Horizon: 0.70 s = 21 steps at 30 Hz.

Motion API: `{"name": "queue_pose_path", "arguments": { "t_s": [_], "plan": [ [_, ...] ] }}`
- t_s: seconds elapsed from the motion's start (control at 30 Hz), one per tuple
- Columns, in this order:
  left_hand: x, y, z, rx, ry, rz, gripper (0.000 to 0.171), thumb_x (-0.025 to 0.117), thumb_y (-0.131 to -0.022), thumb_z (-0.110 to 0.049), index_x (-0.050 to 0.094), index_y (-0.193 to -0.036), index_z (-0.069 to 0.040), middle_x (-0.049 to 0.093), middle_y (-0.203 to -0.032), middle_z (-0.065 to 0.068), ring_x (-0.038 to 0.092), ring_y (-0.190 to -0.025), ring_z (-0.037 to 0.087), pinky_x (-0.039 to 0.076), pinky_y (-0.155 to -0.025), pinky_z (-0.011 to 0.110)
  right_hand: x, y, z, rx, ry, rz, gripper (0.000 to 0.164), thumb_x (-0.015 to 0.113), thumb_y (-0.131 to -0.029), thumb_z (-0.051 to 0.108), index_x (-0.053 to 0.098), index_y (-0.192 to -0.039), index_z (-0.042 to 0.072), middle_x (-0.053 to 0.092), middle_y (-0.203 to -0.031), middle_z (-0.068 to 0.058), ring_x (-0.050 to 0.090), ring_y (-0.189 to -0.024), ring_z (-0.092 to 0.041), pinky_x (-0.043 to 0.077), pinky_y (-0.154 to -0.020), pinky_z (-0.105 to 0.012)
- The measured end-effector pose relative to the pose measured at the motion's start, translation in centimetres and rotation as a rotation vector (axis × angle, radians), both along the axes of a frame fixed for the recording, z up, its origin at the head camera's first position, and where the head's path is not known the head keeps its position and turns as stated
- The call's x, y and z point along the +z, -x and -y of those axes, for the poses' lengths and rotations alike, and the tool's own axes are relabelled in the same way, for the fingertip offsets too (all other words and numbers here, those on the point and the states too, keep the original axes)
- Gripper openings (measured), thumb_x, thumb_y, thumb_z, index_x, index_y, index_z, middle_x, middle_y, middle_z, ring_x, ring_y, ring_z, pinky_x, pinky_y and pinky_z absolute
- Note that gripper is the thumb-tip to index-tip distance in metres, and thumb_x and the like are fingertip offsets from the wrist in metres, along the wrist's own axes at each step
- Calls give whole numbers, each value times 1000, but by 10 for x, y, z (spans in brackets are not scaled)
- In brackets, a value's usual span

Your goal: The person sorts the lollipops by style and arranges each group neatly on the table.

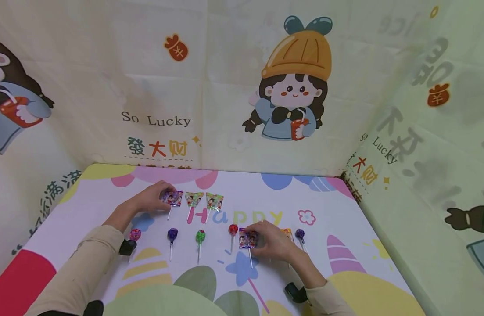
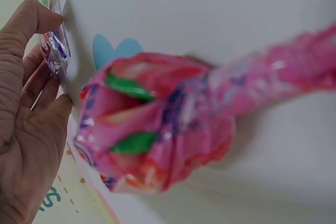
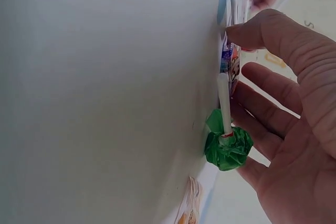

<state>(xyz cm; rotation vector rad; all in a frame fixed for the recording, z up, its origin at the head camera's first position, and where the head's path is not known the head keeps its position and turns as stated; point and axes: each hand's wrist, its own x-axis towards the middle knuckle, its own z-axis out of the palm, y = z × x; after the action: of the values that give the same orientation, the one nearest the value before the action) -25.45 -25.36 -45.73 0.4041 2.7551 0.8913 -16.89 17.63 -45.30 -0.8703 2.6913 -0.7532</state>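
My left hand [image 1: 152, 197] is at the far left of the table, with thumb and fingers on either side of a flat lollipop in a purple wrapper [image 1: 173, 198]. In the left wrist view, that purple wrapper [image 2: 54, 53] sits between my thumb and fingers. My right hand [image 1: 274, 241] holds another purple-wrapped flat lollipop [image 1: 247, 238] by its edges, its stick pointing toward me. A green round lollipop [image 3: 229, 148] lies beside my right fingers in the right wrist view. Two green-wrapped flat lollipops [image 1: 194, 199] lie right of my left hand.
Nearer me is a row of round lollipops: pink [image 1: 135, 234], dark purple [image 1: 172, 235], green [image 1: 200, 237] and red [image 1: 233, 229]. Past my right hand lie an orange-wrapped flat lollipop [image 1: 287, 233] and a dark purple one [image 1: 300, 233]. Printed cloth walls [image 1: 226, 87] enclose the table.
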Motion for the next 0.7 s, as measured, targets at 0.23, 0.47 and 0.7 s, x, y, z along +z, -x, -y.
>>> {"name": "queue_pose_path", "arguments": {
  "t_s": [0.23,0.47,0.7],
  "plan": [
    [-1,1,-1,8,12,5,63,84,-84,-22,55,-137,-2,51,-137,21,48,-129,42,36,-113,63,1,-2,1,-12,-39,-41,54,86,-80,22,68,-130,14,67,-130,-3,57,-119,-21,48,-105,-49],
    [0,1,-1,7,17,3,62,83,-83,-21,56,-136,-2,50,-137,22,48,-128,43,36,-112,63,1,-2,0,1,-35,-56,53,85,-80,24,68,-130,15,68,-128,0,57,-117,-19,48,-105,-47],
    [1,0,1,10,15,5,64,83,-83,-22,55,-136,-1,49,-138,23,48,-127,43,36,-112,64,1,-1,1,0,-50,-52,53,83,-82,26,68,-132,16,67,-129,1,57,-117,-17,47,-107,-46]
  ]
}}
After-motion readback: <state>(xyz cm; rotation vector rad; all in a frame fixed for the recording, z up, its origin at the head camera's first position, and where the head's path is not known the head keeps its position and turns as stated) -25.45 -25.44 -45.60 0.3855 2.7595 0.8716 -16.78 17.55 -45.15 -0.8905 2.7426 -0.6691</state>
